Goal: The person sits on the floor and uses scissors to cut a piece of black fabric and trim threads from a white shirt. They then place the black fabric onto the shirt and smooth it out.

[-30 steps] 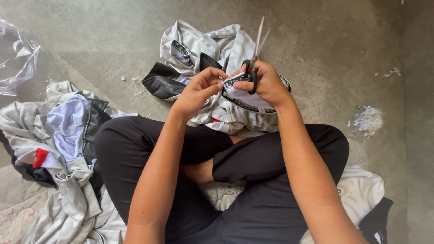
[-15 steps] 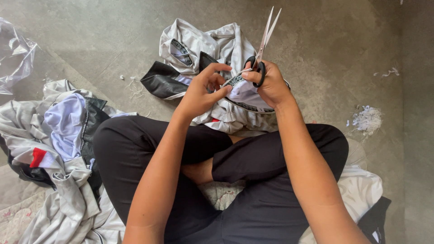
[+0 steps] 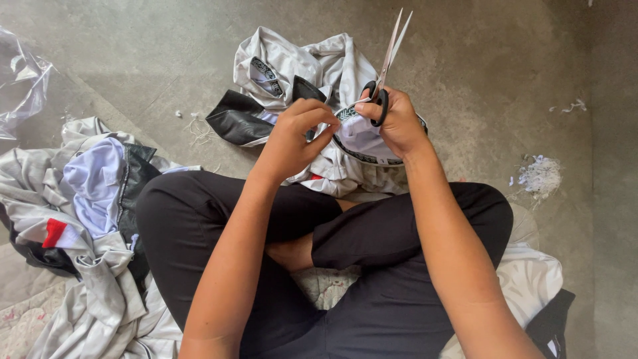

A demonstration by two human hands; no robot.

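Left fingers [image 3: 312,119] pinched on grey garment [image 3: 359,136], right fingers [image 3: 392,106] gripping scissors [image 3: 389,60] just beside

A crumpled clear plastic bag [image 3: 23,86] is lying at the left edge of the concrete floor, beyond the pile of grey and white garments. 1 small white label [image 3: 553,346] is showing on the black cloth at the bottom right corner; its print is too small to tell. No signs or screens are showing anywhere in view.
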